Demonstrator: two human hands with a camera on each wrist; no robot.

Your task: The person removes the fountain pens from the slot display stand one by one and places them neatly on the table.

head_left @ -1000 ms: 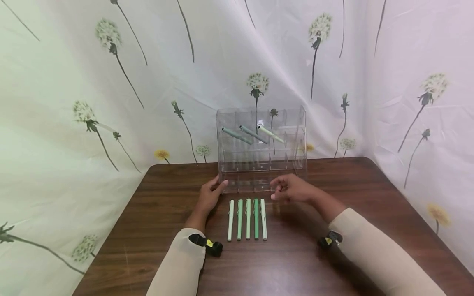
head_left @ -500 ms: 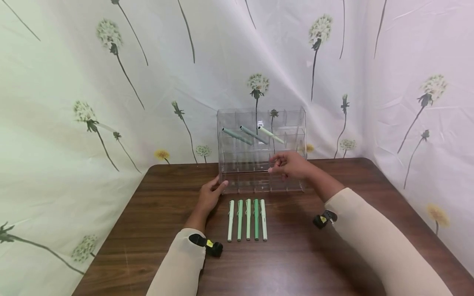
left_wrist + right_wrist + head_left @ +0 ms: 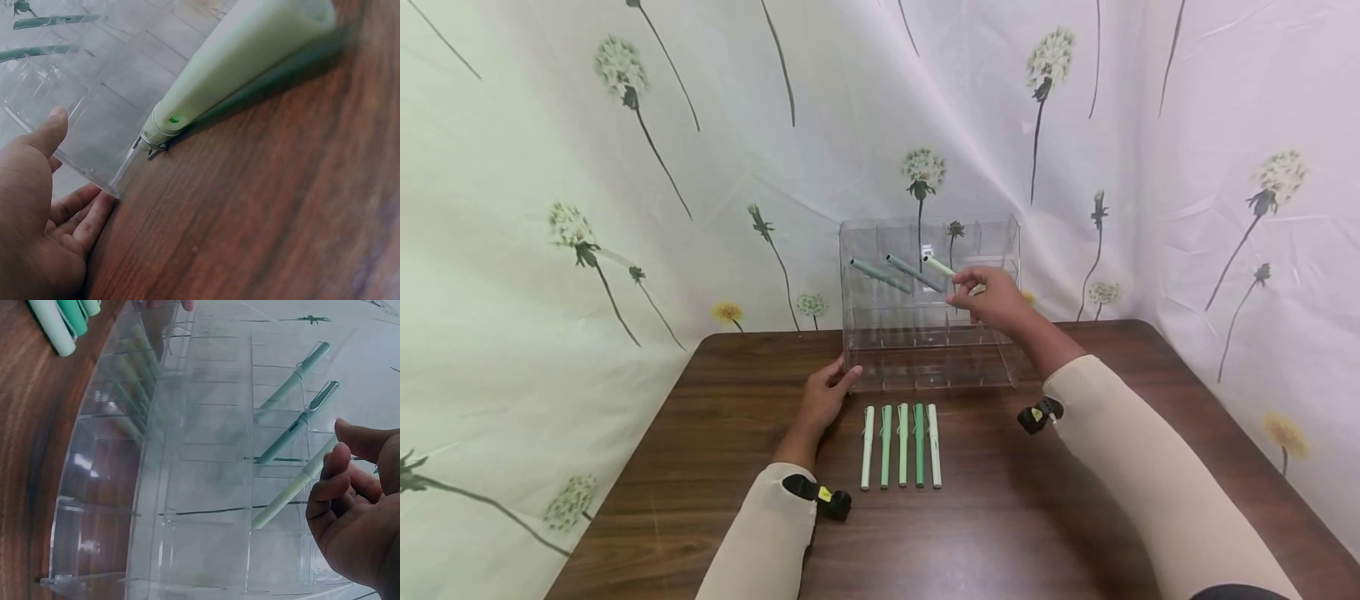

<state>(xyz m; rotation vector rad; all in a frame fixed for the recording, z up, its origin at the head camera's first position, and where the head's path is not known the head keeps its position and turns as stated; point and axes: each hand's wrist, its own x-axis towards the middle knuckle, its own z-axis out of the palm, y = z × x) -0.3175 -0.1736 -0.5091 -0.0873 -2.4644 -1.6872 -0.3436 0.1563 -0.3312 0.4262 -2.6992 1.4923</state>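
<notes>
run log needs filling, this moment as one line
left hand: holds rack; right hand: at pale pen, contact unclear; rack: that pen, two teal pens; table: five pens

The left hand (image 3: 826, 396) and right hand (image 3: 988, 298) are bare. The left sleeve (image 3: 760, 533) and right sleeve (image 3: 1150, 467) are plain cream cloth, long and smooth, ending at the wrists. Near the left sleeve's end sits a black left strap (image 3: 797, 486) with a yellow left label (image 3: 824, 493) and a stubby black left camera (image 3: 835, 504). The right strap (image 3: 1052, 407), right label (image 3: 1037, 414) and right camera (image 3: 1030, 421) match in colour. A dark curved edge (image 3: 1236, 592) borders the right sleeve low down, too cropped to name.
</notes>
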